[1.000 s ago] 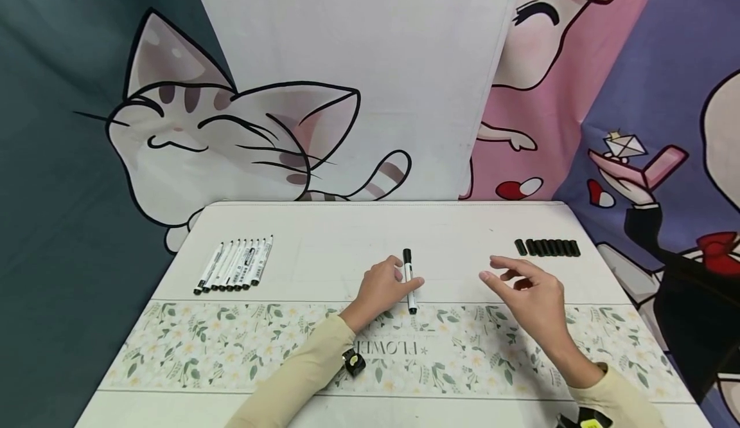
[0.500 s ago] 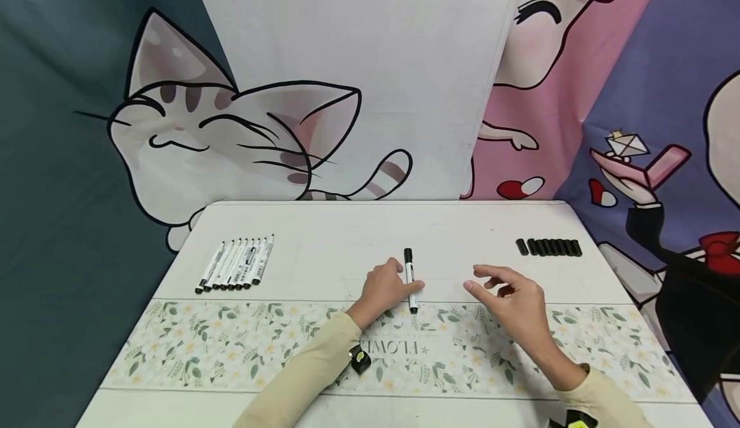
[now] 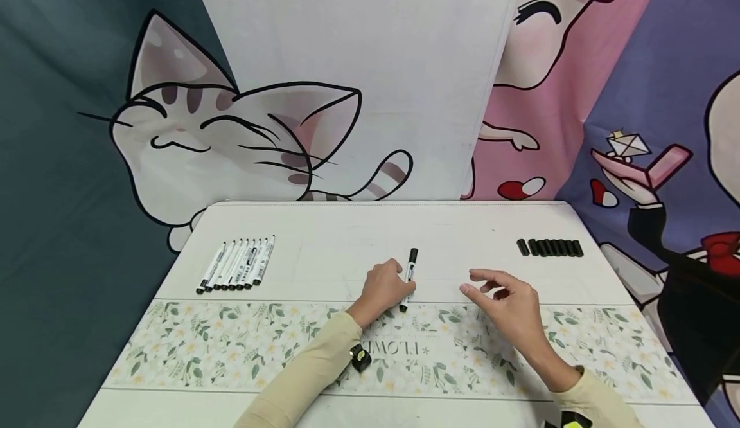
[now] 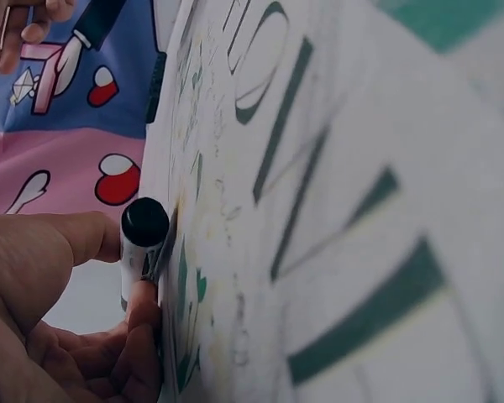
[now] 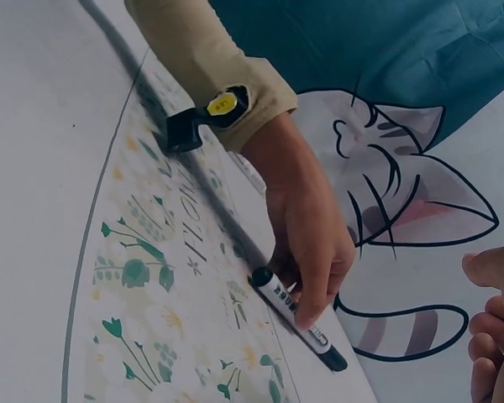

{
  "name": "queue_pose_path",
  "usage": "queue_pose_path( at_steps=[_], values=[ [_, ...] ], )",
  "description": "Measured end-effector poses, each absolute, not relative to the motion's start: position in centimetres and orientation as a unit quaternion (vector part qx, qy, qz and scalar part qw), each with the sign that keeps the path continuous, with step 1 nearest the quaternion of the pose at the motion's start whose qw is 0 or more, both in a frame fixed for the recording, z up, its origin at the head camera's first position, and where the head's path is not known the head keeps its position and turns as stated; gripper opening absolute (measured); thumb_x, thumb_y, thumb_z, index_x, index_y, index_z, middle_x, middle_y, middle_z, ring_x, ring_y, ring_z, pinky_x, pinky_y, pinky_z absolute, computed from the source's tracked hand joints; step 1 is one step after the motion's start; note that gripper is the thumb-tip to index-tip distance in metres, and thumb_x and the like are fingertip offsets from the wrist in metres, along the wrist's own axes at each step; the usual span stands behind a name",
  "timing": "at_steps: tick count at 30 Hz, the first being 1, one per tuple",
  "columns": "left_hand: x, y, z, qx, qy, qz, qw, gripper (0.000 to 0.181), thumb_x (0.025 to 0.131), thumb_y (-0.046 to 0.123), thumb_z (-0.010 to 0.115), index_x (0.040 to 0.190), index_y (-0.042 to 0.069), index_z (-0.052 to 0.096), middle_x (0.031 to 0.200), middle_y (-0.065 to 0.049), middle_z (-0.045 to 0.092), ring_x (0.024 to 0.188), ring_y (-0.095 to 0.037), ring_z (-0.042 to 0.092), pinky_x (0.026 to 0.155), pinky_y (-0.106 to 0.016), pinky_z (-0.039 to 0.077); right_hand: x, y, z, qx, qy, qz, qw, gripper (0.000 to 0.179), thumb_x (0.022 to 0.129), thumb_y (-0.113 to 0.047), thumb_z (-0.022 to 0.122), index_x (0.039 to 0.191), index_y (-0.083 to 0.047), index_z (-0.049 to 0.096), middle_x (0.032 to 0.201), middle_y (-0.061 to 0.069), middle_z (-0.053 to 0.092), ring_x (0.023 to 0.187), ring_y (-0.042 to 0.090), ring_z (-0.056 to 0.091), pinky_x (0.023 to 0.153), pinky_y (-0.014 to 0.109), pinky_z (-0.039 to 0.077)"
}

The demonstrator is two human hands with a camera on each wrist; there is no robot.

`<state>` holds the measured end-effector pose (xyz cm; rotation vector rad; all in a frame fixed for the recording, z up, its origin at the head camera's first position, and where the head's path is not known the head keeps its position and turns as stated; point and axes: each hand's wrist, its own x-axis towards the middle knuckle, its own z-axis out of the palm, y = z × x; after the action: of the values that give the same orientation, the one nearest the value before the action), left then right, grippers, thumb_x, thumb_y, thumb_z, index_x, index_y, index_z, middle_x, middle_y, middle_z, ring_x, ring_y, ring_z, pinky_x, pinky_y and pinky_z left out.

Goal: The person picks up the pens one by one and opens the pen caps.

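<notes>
A white marker with a black cap (image 3: 413,256) is at the middle of the table, its cap end pointing away from me. My left hand (image 3: 383,292) pinches its barrel between thumb and fingers. In the left wrist view, the black rear end of the marker (image 4: 145,222) faces the camera, between thumb and fingertips. The right wrist view shows the marker (image 5: 292,309) from the side, close over the table. To its right, my right hand (image 3: 513,304) hovers with thumb and fingers apart and bent, holding nothing.
Several uncapped white markers (image 3: 238,265) lie side by side at the table's left, thin tips pointing away. Several black caps (image 3: 556,248) stand in a row at the back right, one slightly apart. A printed floral band (image 3: 277,344) crosses the table; cartoon curtains (image 3: 405,81) hang behind.
The marker has turned in the left hand, its cap end swinging right and its rear end left. The right hand has moved left, closer to the marker.
</notes>
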<state>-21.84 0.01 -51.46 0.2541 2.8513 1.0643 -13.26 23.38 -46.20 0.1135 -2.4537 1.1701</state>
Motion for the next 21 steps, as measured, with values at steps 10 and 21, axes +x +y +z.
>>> queue_pose_path(
  at_steps=[10, 21],
  values=[
    [-20.9, -2.2, -49.8, 0.152, 0.910, 0.385, 0.025, 0.023, 0.093, 0.017, 0.067, 0.110, 0.005, 0.075, 0.071, 0.006, 0.064, 0.058, -0.006, 0.054, 0.063, -0.028, 0.048, -13.6, 23.7, -45.1, 0.047, -0.890, 0.403, 0.208, 0.032, 0.083, -0.021, 0.088, 0.113, -0.014, 0.079, 0.097, 0.003, 0.076, 0.076, 0.004, 0.061, 0.067, 0.013, 0.046],
    [-18.0, -5.2, -46.7, 0.218, 0.889, 0.400, -0.043, 0.023, 0.098, 0.025, 0.070, 0.119, 0.016, 0.074, 0.107, 0.003, 0.068, 0.094, -0.015, 0.065, 0.080, -0.033, 0.052, -14.4, 23.8, -42.8, 0.101, -0.895, 0.391, 0.191, 0.038, 0.084, -0.020, 0.087, 0.119, -0.015, 0.076, 0.102, 0.002, 0.076, 0.080, 0.006, 0.063, 0.067, 0.016, 0.047]
  ],
)
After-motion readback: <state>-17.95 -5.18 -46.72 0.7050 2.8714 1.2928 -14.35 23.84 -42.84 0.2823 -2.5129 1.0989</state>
